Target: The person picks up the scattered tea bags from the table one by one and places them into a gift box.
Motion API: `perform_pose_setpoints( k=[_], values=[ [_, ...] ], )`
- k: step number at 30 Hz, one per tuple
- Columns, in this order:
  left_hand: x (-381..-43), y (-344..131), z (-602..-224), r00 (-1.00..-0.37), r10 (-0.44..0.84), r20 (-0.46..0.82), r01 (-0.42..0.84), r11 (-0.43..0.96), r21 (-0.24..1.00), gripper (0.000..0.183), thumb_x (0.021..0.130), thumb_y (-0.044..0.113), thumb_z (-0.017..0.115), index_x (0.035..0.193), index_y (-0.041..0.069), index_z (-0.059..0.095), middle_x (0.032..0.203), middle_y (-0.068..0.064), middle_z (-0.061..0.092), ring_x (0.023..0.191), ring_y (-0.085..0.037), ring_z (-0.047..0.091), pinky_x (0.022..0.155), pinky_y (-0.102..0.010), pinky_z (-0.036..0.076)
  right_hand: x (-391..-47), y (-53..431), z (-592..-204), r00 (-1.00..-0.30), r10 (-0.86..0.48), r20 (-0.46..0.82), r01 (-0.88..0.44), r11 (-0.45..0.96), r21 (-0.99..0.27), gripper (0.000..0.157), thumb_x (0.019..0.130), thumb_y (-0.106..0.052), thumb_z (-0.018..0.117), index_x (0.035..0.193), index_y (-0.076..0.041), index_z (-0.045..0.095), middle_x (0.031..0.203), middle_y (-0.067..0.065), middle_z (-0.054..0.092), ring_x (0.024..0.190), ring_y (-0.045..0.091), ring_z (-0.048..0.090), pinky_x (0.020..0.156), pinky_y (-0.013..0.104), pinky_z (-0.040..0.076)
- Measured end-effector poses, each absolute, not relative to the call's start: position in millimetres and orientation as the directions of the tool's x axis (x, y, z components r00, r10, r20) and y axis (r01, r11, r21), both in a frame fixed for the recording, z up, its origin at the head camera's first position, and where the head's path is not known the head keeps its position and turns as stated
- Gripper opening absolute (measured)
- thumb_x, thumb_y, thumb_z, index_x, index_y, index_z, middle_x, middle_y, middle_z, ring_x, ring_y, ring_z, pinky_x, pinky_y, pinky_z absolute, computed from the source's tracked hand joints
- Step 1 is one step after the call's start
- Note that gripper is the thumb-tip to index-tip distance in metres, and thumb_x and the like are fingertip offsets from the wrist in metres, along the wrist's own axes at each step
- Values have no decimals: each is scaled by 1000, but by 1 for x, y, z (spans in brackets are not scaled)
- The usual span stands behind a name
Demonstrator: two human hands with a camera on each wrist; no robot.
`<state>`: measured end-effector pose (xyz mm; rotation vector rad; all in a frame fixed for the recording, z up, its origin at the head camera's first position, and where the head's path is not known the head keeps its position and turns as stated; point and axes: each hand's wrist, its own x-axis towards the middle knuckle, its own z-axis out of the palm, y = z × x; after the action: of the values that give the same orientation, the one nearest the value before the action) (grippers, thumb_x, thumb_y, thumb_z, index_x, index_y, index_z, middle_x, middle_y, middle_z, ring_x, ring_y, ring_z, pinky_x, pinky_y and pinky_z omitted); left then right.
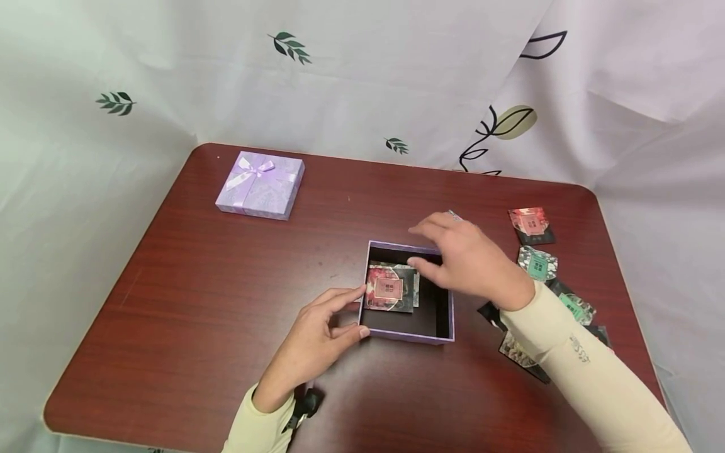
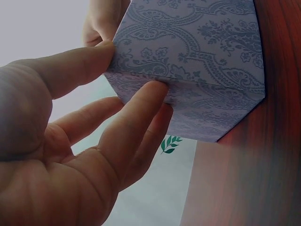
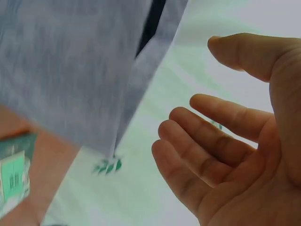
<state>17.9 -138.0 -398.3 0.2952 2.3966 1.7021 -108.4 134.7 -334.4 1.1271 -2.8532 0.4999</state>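
A lidless purple patterned gift box [image 1: 405, 336] with a dark inside stands on the table. In it, toward its left side, lies a flat square packet [image 1: 388, 289] in red and black with a pink label, overlapping another packet [image 1: 416, 290]. My left hand [image 1: 317, 336] touches the box at its near left corner, thumb at the rim and fingers against the left wall, as the left wrist view shows. Over the box's far right corner hovers my right hand [image 1: 467, 258], holding nothing, thumb and fingers spread apart in the right wrist view.
A lilac box lid [image 1: 262, 185] with a ribbon bow rests at the far left. To the right are several loose packets, among them a red one [image 1: 532, 225] and a green-labelled one [image 1: 538, 264]. Another packet [image 1: 455, 215] peeks out behind my right hand.
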Motion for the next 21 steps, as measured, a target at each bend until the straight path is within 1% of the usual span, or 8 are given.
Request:
perform_pose_setpoints(
  k=[8, 11, 14, 17, 21],
  values=[
    [19, -137, -399, -965, 262, -19, 73, 339, 938, 64, 89, 9, 86, 148, 15, 63, 139, -7, 67, 121, -19, 69, 88, -26, 65, -140, 162, -338, -814, -556, 171, -579, 747, -327, 44, 91, -30, 82, 125, -3, 73, 122, 11, 73, 114, 32, 70, 101, 53, 58],
    [19, -137, -399, -966, 259, -20, 74, 345, 936, 64, 89, 9, 87, 148, 14, 63, 138, -6, 67, 121, -18, 69, 87, -27, 65, -149, 170, -345, -835, -524, 170, -549, 772, -320, 40, 92, -26, 80, 123, -2, 74, 120, 14, 72, 111, 34, 69, 98, 55, 58],
    [19, -137, -398, -965, 259, -29, 63, 341, 938, 64, 89, 8, 86, 148, 14, 63, 138, -6, 67, 122, -19, 69, 88, -28, 65, -156, 177, -356, -858, -495, 139, -512, 801, -309, 41, 91, -24, 80, 123, 0, 73, 121, 17, 71, 112, 37, 68, 98, 57, 57],
    [19, -137, -398, -965, 261, -37, 54, 331, 942, 64, 89, 7, 86, 148, 11, 62, 138, -8, 67, 123, -23, 70, 89, -29, 65, -161, 181, -368, -886, -458, 74, -457, 834, -308, 48, 90, -27, 81, 128, 1, 71, 126, 19, 68, 119, 40, 65, 102, 60, 55],
    [19, -137, -398, -964, 262, -41, 48, 327, 944, 64, 89, 6, 86, 148, 10, 62, 139, -9, 66, 123, -27, 70, 89, -28, 65, -167, 186, -386, -920, -391, -23, -366, 879, -304, 71, 89, -38, 82, 143, 3, 60, 141, 25, 60, 132, 45, 56, 113, 63, 49]
  ],
)
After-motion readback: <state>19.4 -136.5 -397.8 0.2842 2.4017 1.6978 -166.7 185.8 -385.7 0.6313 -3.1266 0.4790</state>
